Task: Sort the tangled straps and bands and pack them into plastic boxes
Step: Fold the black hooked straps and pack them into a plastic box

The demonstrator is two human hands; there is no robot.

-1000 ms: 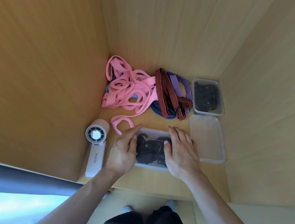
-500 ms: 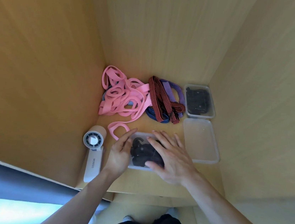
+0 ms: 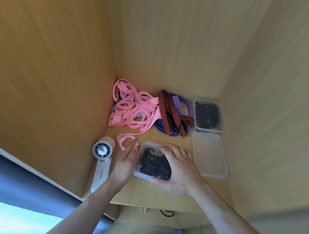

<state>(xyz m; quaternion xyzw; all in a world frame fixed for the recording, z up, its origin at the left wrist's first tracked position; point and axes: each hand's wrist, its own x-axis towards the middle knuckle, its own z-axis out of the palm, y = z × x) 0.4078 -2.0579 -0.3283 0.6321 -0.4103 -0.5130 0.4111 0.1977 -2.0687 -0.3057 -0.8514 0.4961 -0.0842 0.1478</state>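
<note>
Now the packed clear box point(image 3: 145, 161), at the shelf's point(image 3: 159, 201) front edge, is gripped by the right hand point(image 3: 178, 170) and steadied by the flat left hand point(image 3: 125, 162); the pink bands point(image 3: 131, 110) are probably to be untangled next

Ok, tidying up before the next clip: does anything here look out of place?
The white handheld fan lies at the desk's left edge, unrelated to the sorting. A pink band loop trails from the pink tangle toward the left hand.
</note>
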